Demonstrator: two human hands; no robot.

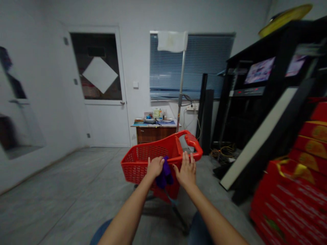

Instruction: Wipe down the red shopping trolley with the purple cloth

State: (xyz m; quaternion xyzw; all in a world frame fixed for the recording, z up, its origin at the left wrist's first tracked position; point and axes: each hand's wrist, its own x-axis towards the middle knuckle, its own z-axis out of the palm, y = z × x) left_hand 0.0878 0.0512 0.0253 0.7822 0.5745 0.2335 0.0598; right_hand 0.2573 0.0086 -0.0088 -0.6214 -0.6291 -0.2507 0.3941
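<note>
- Nearest: both bare forearms reach fwd from bottom edge, blue-clad knees [200, 228] either side of cart's near end.
- L hand [154, 166]: on near rim of cart, thumb up, other fingers bent fwd & close tog. at purple cloth; can't tell if they pinch it or only touch.
- R hand [187, 170]: fingers spread a bit, laid flat-ish on near side/rim by handle base, thumb out twd cloth; not wrapped round anything visible.
- Purple cloth [165, 175]: draped over near rim betw. the hands, hangs down outer side, bunched.
- Red cart [135, 168]: in front of person, approx. ctr; perforated basket walls, red handle [194, 144] at R end, dark legs below, on gray floor [84, 207].
- R side, near: stacked red boxes [286, 200] w/ yellow bits.
- Beyond: pale board [258, 139] leaning at a slant; tangled cables [224, 151] on floor; black shelving [282, 44] w/ lit screen [260, 70], yellow item on top [286, 19].
- Back: brown cabinet [153, 134] w/ small clutter on top; pole [182, 73] w/ white sheet [171, 41] up high.
- Farthest: blinds [206, 68] over window; white door [107, 124], diamond-shaped white panel [100, 75] on its dark pane.
</note>
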